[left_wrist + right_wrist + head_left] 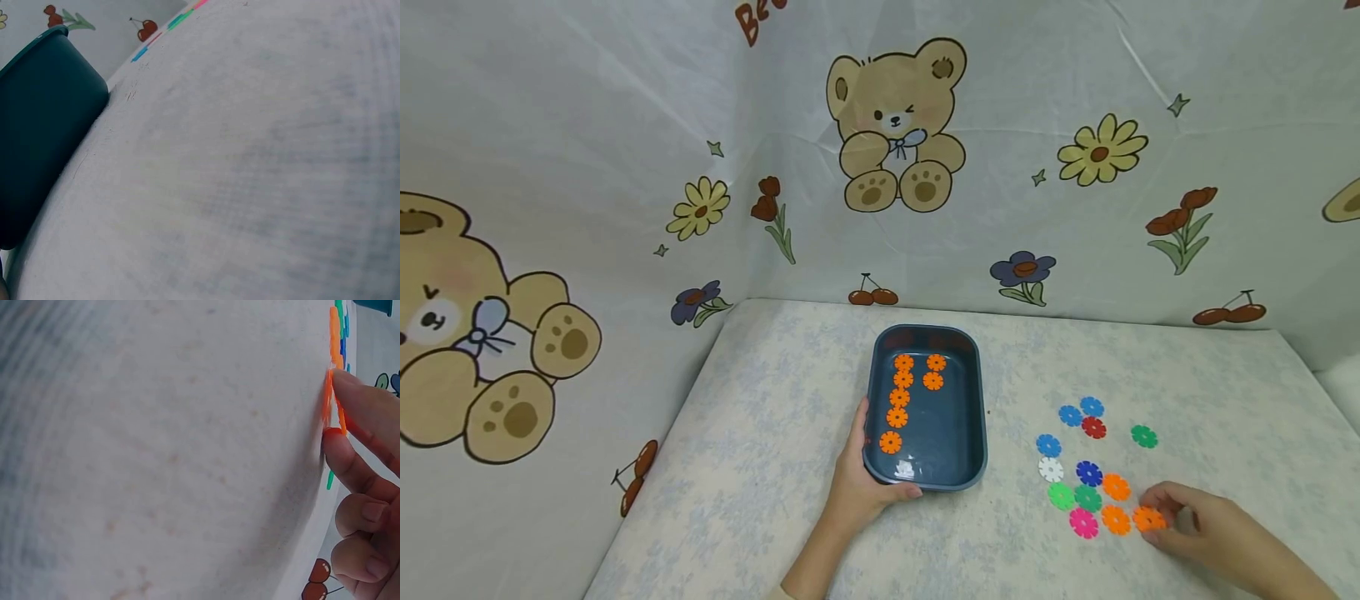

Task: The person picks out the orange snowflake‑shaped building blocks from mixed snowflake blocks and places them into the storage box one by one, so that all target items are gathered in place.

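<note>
My left hand (859, 492) grips the near left corner of a dark blue-grey rectangular tray (964, 417), its thumb along the near rim. Inside the tray lie several orange notched plastic discs (899, 397) in two columns, the left one longer. On the right, my right hand (1210, 525) pinches an orange disc (1148, 518) between thumb and fingertips at the table surface; whether a second lies under it I cannot tell. Two more orange discs (1116, 520) lie just left of these fingertips. The left wrist view shows only the tray's outer wall (50, 119) and tabletop.
Several other discs lie flat between the tray and my right hand: blue (1048, 446), white (1051, 469), green (1062, 496), pink (1083, 523) and red (1093, 427). A green disc (1145, 436) lies apart. A bear-printed cloth (1000, 100) hangs behind the pale table (760, 400).
</note>
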`<action>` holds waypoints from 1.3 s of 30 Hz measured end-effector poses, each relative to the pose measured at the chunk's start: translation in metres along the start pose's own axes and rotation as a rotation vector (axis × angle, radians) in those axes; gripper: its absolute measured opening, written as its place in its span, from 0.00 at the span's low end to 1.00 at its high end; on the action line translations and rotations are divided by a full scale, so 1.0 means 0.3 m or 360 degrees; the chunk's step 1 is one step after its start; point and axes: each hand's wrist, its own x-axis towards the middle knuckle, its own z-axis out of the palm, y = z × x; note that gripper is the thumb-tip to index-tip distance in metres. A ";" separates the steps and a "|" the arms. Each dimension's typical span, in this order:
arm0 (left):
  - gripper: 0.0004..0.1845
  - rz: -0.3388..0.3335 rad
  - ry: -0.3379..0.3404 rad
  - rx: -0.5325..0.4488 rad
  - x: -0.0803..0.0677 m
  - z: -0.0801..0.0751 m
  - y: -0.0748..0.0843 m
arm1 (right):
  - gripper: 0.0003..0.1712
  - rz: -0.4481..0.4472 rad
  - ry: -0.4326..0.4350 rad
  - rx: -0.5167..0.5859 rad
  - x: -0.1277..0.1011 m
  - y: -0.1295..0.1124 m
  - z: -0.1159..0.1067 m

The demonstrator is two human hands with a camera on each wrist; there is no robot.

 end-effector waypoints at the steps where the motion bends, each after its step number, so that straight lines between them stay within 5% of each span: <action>1: 0.71 -0.0002 0.0000 0.0000 0.000 0.000 0.000 | 0.29 0.0005 0.0007 -0.0008 0.000 -0.001 -0.001; 12: 0.72 -0.0002 0.0003 -0.0025 0.000 -0.001 -0.001 | 0.37 0.0044 -0.0013 -0.0040 0.002 -0.006 -0.015; 21: 0.72 0.0011 -0.0002 -0.0030 -0.002 -0.003 0.001 | 0.24 -0.0257 0.0347 -0.0134 0.006 -0.050 -0.054; 25: 0.72 0.0009 -0.0005 -0.0034 -0.003 -0.002 0.003 | 0.21 -0.0404 0.0515 -0.0077 0.021 -0.117 -0.060; 39: 0.71 0.0006 0.0000 -0.0041 -0.002 0.001 0.005 | 0.14 -0.0880 0.0697 0.0110 0.174 -0.457 -0.042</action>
